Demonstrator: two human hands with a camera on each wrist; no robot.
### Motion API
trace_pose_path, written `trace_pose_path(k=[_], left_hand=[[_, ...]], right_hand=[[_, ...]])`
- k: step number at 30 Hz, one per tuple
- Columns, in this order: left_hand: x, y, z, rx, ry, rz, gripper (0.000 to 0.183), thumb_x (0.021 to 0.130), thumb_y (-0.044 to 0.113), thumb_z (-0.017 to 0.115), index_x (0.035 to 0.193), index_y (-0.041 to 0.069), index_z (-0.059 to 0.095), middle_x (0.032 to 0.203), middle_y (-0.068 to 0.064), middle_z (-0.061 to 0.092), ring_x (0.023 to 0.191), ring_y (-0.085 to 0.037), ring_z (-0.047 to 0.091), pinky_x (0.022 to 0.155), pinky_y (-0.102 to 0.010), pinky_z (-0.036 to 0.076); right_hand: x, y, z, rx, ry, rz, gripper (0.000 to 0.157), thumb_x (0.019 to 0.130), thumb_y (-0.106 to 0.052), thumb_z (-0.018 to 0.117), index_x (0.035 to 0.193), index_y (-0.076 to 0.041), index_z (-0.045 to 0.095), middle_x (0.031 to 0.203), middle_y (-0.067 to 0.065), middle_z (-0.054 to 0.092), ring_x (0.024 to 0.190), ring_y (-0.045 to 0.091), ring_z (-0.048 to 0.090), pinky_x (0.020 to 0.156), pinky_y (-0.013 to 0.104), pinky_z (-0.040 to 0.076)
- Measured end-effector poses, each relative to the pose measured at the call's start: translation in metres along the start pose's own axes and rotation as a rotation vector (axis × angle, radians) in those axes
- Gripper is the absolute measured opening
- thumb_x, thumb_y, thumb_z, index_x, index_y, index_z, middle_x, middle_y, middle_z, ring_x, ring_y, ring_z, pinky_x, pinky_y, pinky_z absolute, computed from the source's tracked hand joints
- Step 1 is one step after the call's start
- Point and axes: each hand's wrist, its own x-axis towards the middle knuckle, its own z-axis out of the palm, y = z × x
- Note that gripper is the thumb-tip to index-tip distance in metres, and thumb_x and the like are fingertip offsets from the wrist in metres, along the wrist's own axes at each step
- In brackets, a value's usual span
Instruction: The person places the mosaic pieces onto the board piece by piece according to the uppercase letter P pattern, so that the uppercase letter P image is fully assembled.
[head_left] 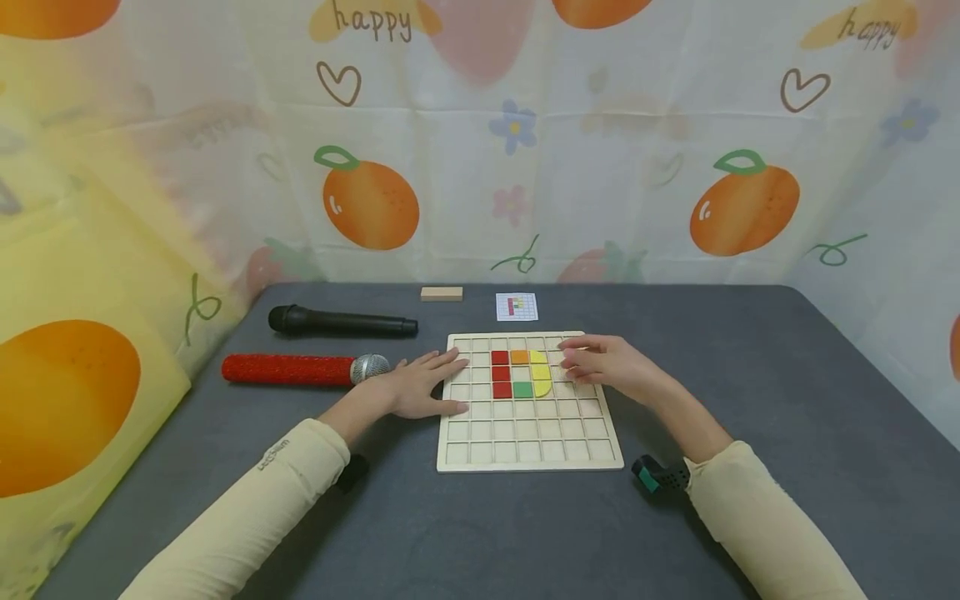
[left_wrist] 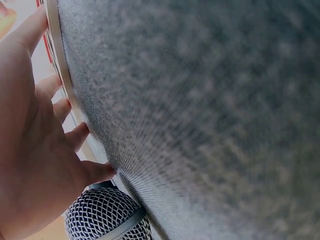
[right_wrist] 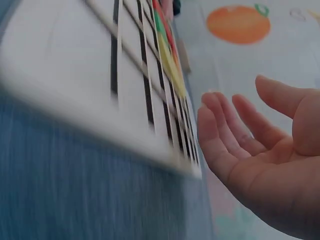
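A pale wooden grid board lies flat on the dark table. Red tiles form a column in its upper part, beside an orange tile, a green tile and yellow pieces, some with a rounded corner. The left hand rests at the board's left edge, fingers spread, fingertips on the rim. Over the right edge is the right hand; its fingers are loosely bent, and the right wrist view shows nothing between fingers and thumb.
A red microphone with a silver head lies just left of the left hand. Behind it is a black microphone. At the table's back are a small wooden block and a card printed with a coloured grid pattern.
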Motion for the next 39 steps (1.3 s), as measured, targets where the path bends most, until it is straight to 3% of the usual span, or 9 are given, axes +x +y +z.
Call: trace_pose_path(k=[8,15,21,30,36,39], left_hand=[[-0.001,0.002,0.001,0.009,-0.005,0.012,0.083,0.09,0.063,0.048,0.154,0.022,0.016,0.159,-0.001,0.007,0.143,-0.031,0.007,0.107,-0.063,0.009],[0.001,0.001,0.001,0.019,-0.003,0.027,0.083,0.09,0.064,0.046,0.154,0.021,0.016,0.159,-0.002,0.007,0.143,-0.03,0.008,0.107,-0.063,0.01],[0.001,0.003,0.0,0.027,-0.007,0.023,0.083,0.09,0.064,0.047,0.155,0.021,0.016,0.159,-0.002,0.007,0.143,-0.03,0.008,0.107,-0.063,0.01],[0.0,0.005,-0.002,0.014,-0.003,0.019,0.083,0.091,0.063,0.047,0.154,0.021,0.016,0.159,-0.002,0.007,0.143,-0.03,0.007,0.107,-0.063,0.009],[0.0,0.003,-0.002,0.019,-0.009,0.016,0.083,0.09,0.064,0.047,0.155,0.021,0.016,0.159,-0.002,0.006,0.143,-0.03,0.007,0.107,-0.062,0.01],[0.0,0.002,-0.002,0.024,-0.013,0.014,0.083,0.09,0.064,0.046,0.155,0.021,0.015,0.159,-0.002,0.006,0.143,-0.029,0.008,0.107,-0.062,0.01]], right_hand=[[-0.021,0.021,-0.041,0.009,0.047,-0.013,0.052,0.102,-0.026,0.047,0.142,0.006,0.036,0.13,0.028,0.05,0.12,0.035,0.05,0.093,0.035,0.046],[-0.038,0.031,-0.063,-0.026,0.095,-0.003,0.052,0.104,-0.027,0.041,0.143,0.008,0.033,0.134,0.032,0.043,0.125,0.042,0.042,0.098,0.039,0.043],[-0.049,0.041,-0.073,-0.07,0.146,0.014,0.055,0.103,-0.029,0.045,0.141,0.009,0.034,0.136,0.033,0.041,0.123,0.043,0.044,0.096,0.038,0.044],[-0.067,0.05,-0.081,-0.262,0.23,-0.029,0.053,0.099,-0.032,0.053,0.135,0.006,0.045,0.133,0.028,0.046,0.116,0.04,0.049,0.088,0.036,0.049],[-0.075,0.05,-0.083,-0.421,0.239,-0.027,0.048,0.094,-0.026,0.064,0.129,0.005,0.052,0.121,0.024,0.055,0.107,0.038,0.053,0.079,0.038,0.049],[-0.078,0.049,-0.082,-0.445,0.222,-0.028,0.047,0.091,-0.023,0.068,0.127,0.005,0.054,0.118,0.023,0.056,0.104,0.036,0.054,0.076,0.036,0.049]])
